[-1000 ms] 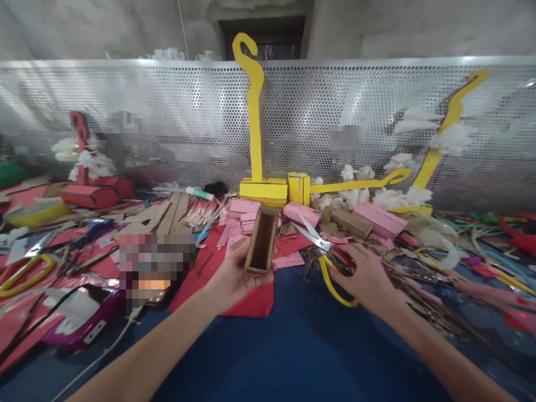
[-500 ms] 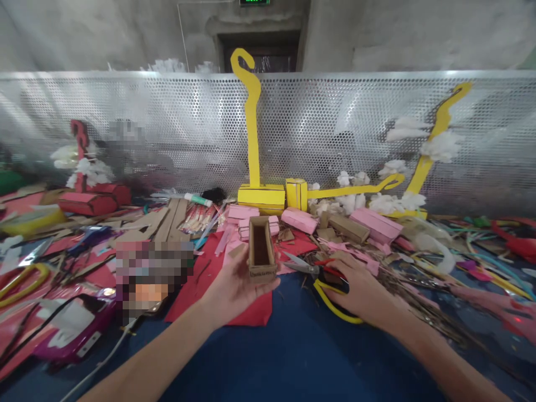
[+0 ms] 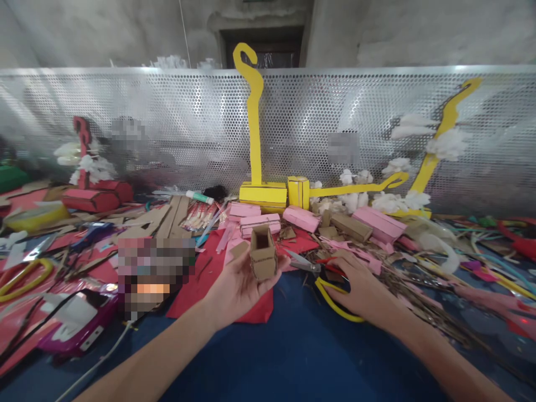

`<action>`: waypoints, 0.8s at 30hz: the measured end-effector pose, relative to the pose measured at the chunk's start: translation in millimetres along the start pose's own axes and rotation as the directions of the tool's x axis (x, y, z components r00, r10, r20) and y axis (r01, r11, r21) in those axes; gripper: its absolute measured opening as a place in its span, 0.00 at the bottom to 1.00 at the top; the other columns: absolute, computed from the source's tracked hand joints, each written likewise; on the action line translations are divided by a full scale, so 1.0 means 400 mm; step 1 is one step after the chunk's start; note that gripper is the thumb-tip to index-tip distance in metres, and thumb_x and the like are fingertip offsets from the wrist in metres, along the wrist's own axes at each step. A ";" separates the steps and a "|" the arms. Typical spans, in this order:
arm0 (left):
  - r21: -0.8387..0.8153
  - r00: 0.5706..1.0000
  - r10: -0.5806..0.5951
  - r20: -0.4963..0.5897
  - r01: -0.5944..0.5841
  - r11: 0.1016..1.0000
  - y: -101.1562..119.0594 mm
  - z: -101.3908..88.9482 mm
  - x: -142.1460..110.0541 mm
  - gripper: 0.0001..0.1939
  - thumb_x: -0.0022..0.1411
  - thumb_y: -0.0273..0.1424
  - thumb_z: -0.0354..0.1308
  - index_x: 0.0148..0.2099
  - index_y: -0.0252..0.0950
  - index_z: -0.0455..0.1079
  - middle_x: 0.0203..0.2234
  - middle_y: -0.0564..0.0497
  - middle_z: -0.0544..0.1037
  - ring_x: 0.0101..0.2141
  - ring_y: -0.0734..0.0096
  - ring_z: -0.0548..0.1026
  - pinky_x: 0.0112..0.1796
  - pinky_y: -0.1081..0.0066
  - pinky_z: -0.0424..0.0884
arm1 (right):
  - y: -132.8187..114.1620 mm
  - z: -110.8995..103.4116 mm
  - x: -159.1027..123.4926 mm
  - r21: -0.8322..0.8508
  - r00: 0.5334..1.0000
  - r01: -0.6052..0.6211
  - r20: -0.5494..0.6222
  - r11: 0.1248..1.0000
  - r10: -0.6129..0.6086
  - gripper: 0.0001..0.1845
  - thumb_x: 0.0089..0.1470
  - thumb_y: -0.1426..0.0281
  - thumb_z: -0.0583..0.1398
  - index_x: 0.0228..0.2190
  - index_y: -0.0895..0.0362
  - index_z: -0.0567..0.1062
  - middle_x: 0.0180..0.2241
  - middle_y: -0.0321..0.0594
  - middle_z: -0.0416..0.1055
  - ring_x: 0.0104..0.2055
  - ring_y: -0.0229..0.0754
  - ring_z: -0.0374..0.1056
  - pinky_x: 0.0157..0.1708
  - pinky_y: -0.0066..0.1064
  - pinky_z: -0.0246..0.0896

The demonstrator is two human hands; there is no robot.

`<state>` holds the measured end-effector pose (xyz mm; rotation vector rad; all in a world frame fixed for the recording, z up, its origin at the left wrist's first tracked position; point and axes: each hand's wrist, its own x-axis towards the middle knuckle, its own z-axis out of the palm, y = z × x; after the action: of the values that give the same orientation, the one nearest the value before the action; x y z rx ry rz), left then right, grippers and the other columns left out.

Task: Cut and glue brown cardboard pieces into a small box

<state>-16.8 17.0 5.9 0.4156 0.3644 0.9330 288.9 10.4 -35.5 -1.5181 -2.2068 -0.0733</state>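
Observation:
My left hand (image 3: 237,290) holds a small brown cardboard box (image 3: 263,262), its open end tilted up and away from me. The fingers and palm support the box from below and behind. In my right hand (image 3: 355,282) is a pair of scissors (image 3: 307,265) with yellow and red handles, their blades pointing left toward the box without touching it. Under the left hand lies a sheet of red paper (image 3: 255,310). Just behind the box sit several pink paper-covered boxes (image 3: 259,225).
A yellow hook-shaped piece on a yellow base (image 3: 263,194) stands before a perforated metal panel (image 3: 188,128). Cardboard strips (image 3: 173,215), a glue stick (image 3: 200,196) and a purple device with a cable (image 3: 79,329) lie left. Twigs (image 3: 435,312) and paper scraps cover the right.
The cardboard box has been tipped in my left hand, so its end now faces me more and its inside shows less. My right hand has lowered the scissors slightly and turned their blades further left.

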 end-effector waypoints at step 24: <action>-0.002 0.999 -0.049 0.001 0.049 0.999 0.004 0.013 -0.009 0.17 0.73 0.37 0.50 0.56 0.30 0.67 0.45 0.40 0.81 0.50 0.51 0.80 0.45 0.65 0.81 | -0.002 -0.015 0.004 0.031 0.952 -0.227 -0.201 0.973 0.229 0.23 0.51 0.59 0.64 0.46 0.55 0.70 0.43 0.46 0.74 0.43 0.52 0.73 0.44 0.41 0.68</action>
<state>-17.4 13.8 11.6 0.4039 0.3709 0.8852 289.9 9.7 -29.2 -1.6711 -1.8594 -0.1404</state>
